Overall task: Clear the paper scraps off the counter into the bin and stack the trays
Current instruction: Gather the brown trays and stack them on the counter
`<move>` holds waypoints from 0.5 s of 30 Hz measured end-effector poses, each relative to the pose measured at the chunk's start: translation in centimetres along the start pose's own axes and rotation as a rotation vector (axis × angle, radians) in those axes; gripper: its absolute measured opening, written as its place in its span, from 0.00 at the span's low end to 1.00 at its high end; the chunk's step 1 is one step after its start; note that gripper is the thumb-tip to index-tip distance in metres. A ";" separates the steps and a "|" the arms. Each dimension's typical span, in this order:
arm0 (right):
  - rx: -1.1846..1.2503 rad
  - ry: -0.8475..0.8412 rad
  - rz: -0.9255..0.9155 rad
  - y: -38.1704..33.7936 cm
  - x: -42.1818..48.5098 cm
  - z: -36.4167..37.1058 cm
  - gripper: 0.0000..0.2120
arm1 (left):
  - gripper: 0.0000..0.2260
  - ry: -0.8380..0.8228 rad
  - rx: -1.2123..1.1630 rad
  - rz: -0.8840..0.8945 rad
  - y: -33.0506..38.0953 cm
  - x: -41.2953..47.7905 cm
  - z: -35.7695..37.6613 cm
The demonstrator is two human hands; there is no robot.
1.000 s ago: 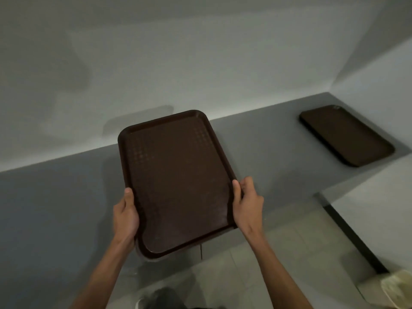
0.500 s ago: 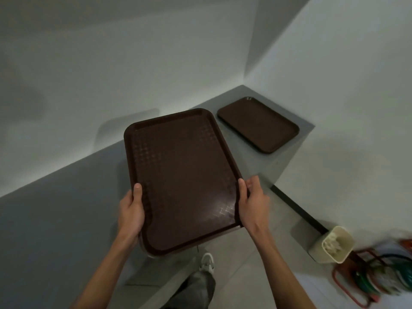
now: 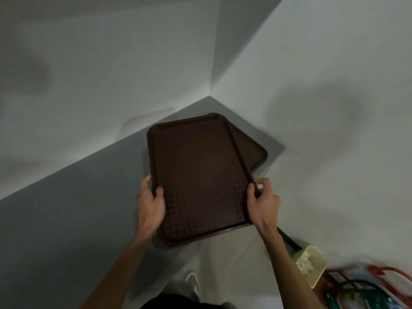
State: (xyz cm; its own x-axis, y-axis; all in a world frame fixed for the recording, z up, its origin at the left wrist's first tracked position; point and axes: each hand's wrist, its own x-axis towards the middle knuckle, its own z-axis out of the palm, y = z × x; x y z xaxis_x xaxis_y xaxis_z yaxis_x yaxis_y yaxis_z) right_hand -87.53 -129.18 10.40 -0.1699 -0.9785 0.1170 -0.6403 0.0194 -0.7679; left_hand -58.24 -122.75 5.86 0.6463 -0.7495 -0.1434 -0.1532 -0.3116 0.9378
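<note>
I hold a dark brown tray (image 3: 198, 175) in the air by its two long edges. My left hand (image 3: 151, 204) grips the left rim, thumb on top. My right hand (image 3: 264, 201) grips the right rim. The held tray hangs over a second brown tray (image 3: 252, 150), which lies flat on the grey counter (image 3: 78, 208) in the corner and shows only at its right side. A cream bin (image 3: 312, 266) with white paper scraps inside stands on the floor at the lower right.
White walls meet at the corner behind the trays. A black skirting strip (image 3: 287, 239) runs along the floor by the right wall. Red and green gear (image 3: 365, 288) lies beside the bin. My shoe (image 3: 191, 279) is on the tiled floor.
I have carried the tray to the right, from over the middle of the counter to above the second tray in the corner. Both hands kept their grip.
</note>
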 end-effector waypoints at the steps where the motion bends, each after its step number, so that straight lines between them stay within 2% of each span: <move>1: -0.011 -0.013 -0.001 0.7 1.8 -0.1 0.02 | 0.19 0.002 0.014 0.007 0.6 0.6 1.5; 8: -0.115 -0.059 -0.049 6.4 13.8 1.3 0.11 | 0.22 0.038 0.095 0.029 0.7 5.8 11.8; 15: -0.154 -0.187 -0.135 13.5 25.9 4.3 0.12 | 0.18 0.126 0.198 -0.071 1.8 8.7 22.1</move>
State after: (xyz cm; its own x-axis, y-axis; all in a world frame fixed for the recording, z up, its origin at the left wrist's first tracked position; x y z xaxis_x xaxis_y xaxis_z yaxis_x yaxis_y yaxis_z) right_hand -97.36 -155.14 0.30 0.0569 -0.9950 0.0822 -0.7567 -0.0966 -0.6466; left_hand -69.40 -142.74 -0.67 0.7465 -0.6472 -0.1545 -0.2402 -0.4786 0.8445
